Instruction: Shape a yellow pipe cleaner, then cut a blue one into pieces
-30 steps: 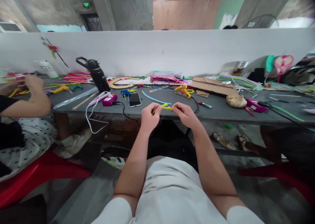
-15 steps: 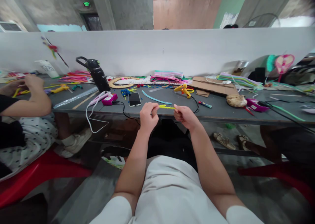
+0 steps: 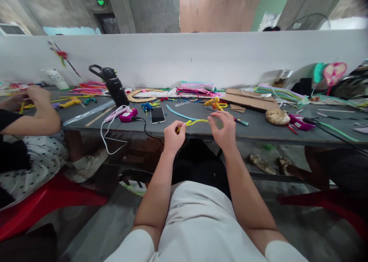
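Over the table's front edge, my left hand (image 3: 174, 136) pinches a yellow pipe cleaner (image 3: 198, 121) near a small loop or twist in it. The rest of the pipe cleaner runs out to the right, slightly wavy. At its far end is my right hand (image 3: 222, 127), thumb and fingers spread apart; whether the fingertips touch the tip I cannot tell. Just behind the right hand a yellow glue gun (image 3: 212, 102) lies on the table, partly covered by the fingers. A light blue pipe cleaner (image 3: 176, 112) rests beyond my left hand.
A phone (image 3: 158, 115), a purple box with a cable (image 3: 128, 115) and a black bottle (image 3: 112, 87) stand to the left. Cardboard (image 3: 248, 99) and a pale round lump (image 3: 277, 117) lie right. A co-worker's arm (image 3: 37, 120) is at far left.
My right hand has opened from its pinch and turned, fingers now spread. The yellow pipe cleaner has gone from straight to wavy. My left hand keeps its hold.
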Action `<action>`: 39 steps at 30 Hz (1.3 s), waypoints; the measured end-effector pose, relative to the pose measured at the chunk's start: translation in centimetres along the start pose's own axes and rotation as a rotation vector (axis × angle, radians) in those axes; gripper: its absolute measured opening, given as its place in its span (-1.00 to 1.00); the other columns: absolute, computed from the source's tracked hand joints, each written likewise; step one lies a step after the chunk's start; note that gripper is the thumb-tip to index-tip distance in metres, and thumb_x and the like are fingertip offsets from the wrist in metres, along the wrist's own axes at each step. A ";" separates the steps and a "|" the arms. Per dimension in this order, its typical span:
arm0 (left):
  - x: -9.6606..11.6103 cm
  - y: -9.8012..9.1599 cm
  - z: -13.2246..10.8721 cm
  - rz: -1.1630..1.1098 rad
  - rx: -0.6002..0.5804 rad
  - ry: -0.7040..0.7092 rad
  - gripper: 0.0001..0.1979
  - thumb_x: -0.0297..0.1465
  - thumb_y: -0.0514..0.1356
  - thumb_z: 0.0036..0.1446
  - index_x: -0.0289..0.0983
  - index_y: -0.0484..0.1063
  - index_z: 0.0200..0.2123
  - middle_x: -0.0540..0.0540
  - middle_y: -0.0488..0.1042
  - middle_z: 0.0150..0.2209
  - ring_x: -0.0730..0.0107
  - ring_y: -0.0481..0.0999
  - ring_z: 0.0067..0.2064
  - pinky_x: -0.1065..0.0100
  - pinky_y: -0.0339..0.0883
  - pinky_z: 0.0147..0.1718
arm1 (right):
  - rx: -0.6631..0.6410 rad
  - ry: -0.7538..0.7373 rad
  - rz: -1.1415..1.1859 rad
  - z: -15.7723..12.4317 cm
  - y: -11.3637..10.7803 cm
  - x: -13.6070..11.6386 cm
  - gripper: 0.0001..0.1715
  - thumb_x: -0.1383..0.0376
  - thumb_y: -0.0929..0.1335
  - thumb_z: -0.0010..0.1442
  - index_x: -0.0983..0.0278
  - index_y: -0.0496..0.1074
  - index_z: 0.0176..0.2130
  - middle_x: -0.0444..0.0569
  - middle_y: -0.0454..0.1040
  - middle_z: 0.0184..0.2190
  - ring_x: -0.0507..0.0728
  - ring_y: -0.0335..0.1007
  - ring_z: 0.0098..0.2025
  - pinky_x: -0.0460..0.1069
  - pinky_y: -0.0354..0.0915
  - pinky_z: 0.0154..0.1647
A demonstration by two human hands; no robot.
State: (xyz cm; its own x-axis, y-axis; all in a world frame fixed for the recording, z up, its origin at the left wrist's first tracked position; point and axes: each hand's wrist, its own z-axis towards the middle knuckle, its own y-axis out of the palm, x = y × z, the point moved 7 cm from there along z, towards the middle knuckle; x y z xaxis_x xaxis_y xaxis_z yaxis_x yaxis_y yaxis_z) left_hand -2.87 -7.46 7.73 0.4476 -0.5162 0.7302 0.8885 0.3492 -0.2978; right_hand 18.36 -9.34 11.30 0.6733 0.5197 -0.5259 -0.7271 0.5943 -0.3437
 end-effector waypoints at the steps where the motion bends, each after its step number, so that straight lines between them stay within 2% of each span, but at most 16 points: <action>1: -0.1 0.1 0.0 0.000 -0.007 -0.013 -0.75 -0.25 0.17 0.20 -0.28 0.44 -0.44 0.03 0.32 -0.56 0.49 0.21 -0.51 0.42 0.05 -0.49 | -0.014 -0.049 0.076 0.1 0.0 -0.9 -0.72 0.13 0.34 0.27 0.20 0.53 -0.11 0.07 0.51 -0.05 0.25 0.36 0.08 0.17 0.20 0.17; 3: -0.4 0.2 0.0 -0.026 -0.022 -0.050 -0.75 -0.23 0.19 0.18 -0.29 0.45 -0.44 0.03 0.33 -0.57 0.49 0.22 -0.52 0.42 0.06 -0.50 | -0.019 -0.041 0.223 0.2 0.2 -1.4 -0.67 0.14 0.34 0.28 0.19 0.48 -0.01 0.07 0.48 0.02 0.21 0.37 0.10 0.12 0.28 0.13; 5: -0.8 0.4 0.1 -0.102 -0.035 -0.100 -0.74 -0.22 0.20 0.17 -0.29 0.46 -0.44 0.02 0.34 -0.58 0.48 0.25 -0.52 0.42 0.08 -0.50 | 0.031 0.088 0.324 0.2 0.4 0.1 -0.58 0.11 0.35 0.26 0.21 0.41 0.07 0.11 0.46 0.06 0.19 0.39 0.07 0.09 0.37 0.01; 7: -1.2 0.5 0.2 -0.198 -0.043 -0.152 -0.74 -0.21 0.21 0.15 -0.29 0.47 -0.44 0.02 0.35 -0.59 0.48 0.27 -0.53 0.43 0.12 -0.50 | 0.033 0.219 0.354 -0.2 1.1 2.3 -0.50 0.07 0.42 0.16 0.23 0.43 0.03 0.12 0.46 0.07 0.22 0.38 0.09 0.11 0.36 0.03; 8: -1.4 0.6 0.2 -0.243 -0.045 -0.179 -0.73 -0.21 0.22 0.14 -0.29 0.47 -0.45 0.02 0.35 -0.60 0.49 0.27 -0.53 0.43 0.13 -0.51 | 0.007 0.280 0.429 -0.4 1.7 3.5 -0.49 0.06 0.44 0.13 0.23 0.44 0.02 0.12 0.46 0.06 0.22 0.38 0.09 0.12 0.36 0.05; 10: -1.9 0.8 0.2 -0.326 -0.041 -0.239 -0.73 -0.21 0.24 0.12 -0.30 0.46 -0.47 0.03 0.34 -0.61 0.50 0.27 -0.55 0.44 0.13 -0.53 | -0.041 0.389 0.746 -1.1 3.0 5.0 -0.48 0.01 0.40 0.16 0.18 0.41 0.05 0.07 0.46 0.08 0.17 0.43 0.05 0.09 0.40 -0.01; 13: -2.4 1.4 0.0 -0.446 -0.059 -0.336 -0.73 -0.20 0.27 0.07 -0.31 0.47 -0.47 0.04 0.34 -0.62 0.53 0.25 -0.58 0.46 0.09 -0.57 | -0.143 0.485 1.005 -2.2 4.9 5.1 -0.44 0.05 0.47 0.08 0.12 0.42 0.05 -0.04 0.50 -0.03 0.07 0.49 -0.15 -0.03 0.43 -0.18; 17: -2.2 2.5 -0.4 -0.499 -0.142 -0.374 -0.72 -0.19 0.29 0.06 -0.32 0.48 -0.46 0.03 0.35 -0.62 0.55 0.25 -0.58 0.47 0.08 -0.59 | -0.316 0.545 0.988 -3.1 7.1 3.3 -0.52 0.08 0.50 0.03 0.20 0.53 -0.07 -0.10 0.54 -0.33 -0.01 0.40 -0.42 -0.12 0.33 -0.42; 20: -2.1 3.2 -0.6 -0.483 -0.192 -0.354 -0.70 -0.17 0.28 0.07 -0.32 0.47 -0.47 0.04 0.34 -0.62 0.56 0.24 -0.59 0.46 0.09 -0.58 | -0.292 0.590 0.944 -3.3 7.8 3.0 -0.61 0.01 0.48 0.04 0.25 0.56 -0.26 -0.14 0.50 -0.50 -0.01 0.34 -0.52 -0.12 0.29 -0.50; 23: -2.4 3.7 -0.7 -0.486 -0.200 -0.347 -0.69 -0.16 0.27 0.08 -0.31 0.45 -0.46 0.05 0.33 -0.62 0.56 0.22 -0.59 0.46 0.08 -0.57 | -0.238 0.599 0.856 -3.3 7.9 3.5 -0.55 -0.06 0.46 0.04 0.29 0.51 -0.41 -0.13 0.46 -0.59 -0.02 0.30 -0.60 -0.10 0.24 -0.59; 27: -2.0 3.9 -0.7 -0.410 -0.179 -0.279 -0.70 -0.17 0.22 0.14 -0.31 0.42 -0.46 0.04 0.34 -0.60 0.53 0.24 -0.56 0.44 0.10 -0.53 | -0.165 0.615 0.737 -3.2 7.5 4.5 -0.53 -0.08 0.45 0.03 0.28 0.44 -0.48 -0.18 0.37 -0.66 -0.02 0.20 -0.66 -0.10 0.15 -0.65; 32: 0.4 2.6 -0.9 -0.110 -0.083 -0.027 -0.76 -0.27 0.14 0.23 -0.28 0.40 -0.42 0.02 0.34 -0.53 0.47 0.26 -0.48 0.41 0.14 -0.44 | -0.063 0.511 0.522 -2.7 6.8 4.6 -0.52 -0.03 0.41 0.12 0.29 0.42 -0.55 -0.20 0.24 -0.69 -0.04 0.08 -0.62 -0.10 0.03 -0.63; 34: 1.1 2.2 -1.0 -0.046 -0.052 0.055 -0.79 -0.30 0.12 0.25 -0.27 0.39 -0.41 0.01 0.36 -0.50 0.46 0.27 -0.47 0.40 0.16 -0.41 | -0.053 0.534 0.540 -2.7 6.9 4.7 -0.52 0.00 0.42 0.11 0.28 0.38 -0.59 -0.21 0.19 -0.70 -0.05 0.03 -0.62 -0.11 -0.01 -0.63; 39: 1.8 1.8 -1.2 0.031 -0.002 0.201 -0.83 -0.36 0.10 0.27 -0.26 0.39 -0.37 -0.07 0.43 -0.40 0.39 0.35 -0.38 0.36 0.22 -0.33 | -0.086 0.703 0.710 -3.1 7.7 4.8 -0.48 -0.01 0.44 0.05 0.25 0.26 -0.66 -0.25 0.13 -0.75 -0.08 -0.06 -0.69 -0.11 -0.09 -0.68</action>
State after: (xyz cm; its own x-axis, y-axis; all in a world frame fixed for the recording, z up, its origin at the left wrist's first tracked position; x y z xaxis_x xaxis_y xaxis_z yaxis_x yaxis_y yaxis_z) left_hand -0.35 -8.65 7.75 0.4855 -0.6513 0.5832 0.8742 0.3655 -0.3197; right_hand 15.54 -4.16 3.71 -0.1324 0.2402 -0.9617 -0.9557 0.2265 0.1881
